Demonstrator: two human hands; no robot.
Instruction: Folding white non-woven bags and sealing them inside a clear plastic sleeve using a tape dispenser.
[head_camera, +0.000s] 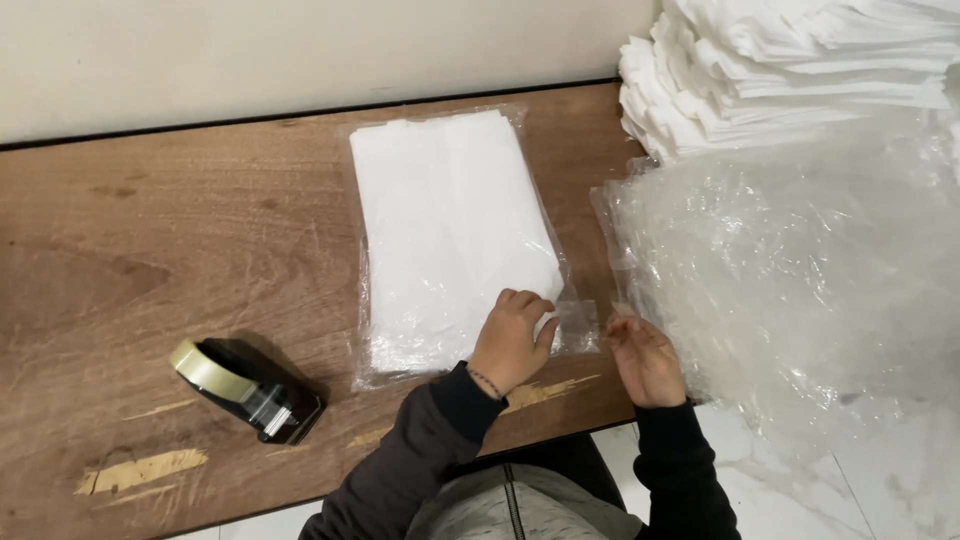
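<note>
**Desk:** What does the frame show?

**Photographer:** A person at a scuffed wooden table (150, 240), seen from above. A flat clear bag (452, 240) lies in the middle of it with a folded white cloth (440, 210) inside. The left hand (512, 340) rests on the bag's near right corner, fingers curled down onto the plastic, pressing rather than gripping. The right hand (645, 360) hovers just off the table's edge, fingertips drawn together as if pinching something thin; whether a strip or a film is between them, I cannot tell.

**Desk:** And around it?

**Photographer:** A tape dispenser (245, 388) sits near the front edge, left of the bag and well apart from both hands. To the right, a heap of empty clear bags (800, 280); behind that, a stack of folded white cloths (790, 70).

**Desk:** Any judgement on the handling?

**Photographer:** The bag's open flap lies at that near corner. My read: holding it well means keeping the left palm flat so the cloth stays square inside, smoothing trapped air away from the corner, and folding the flap without creasing. The plastic is slippery, so light, even pressure looks wiser than a pinch.
</note>
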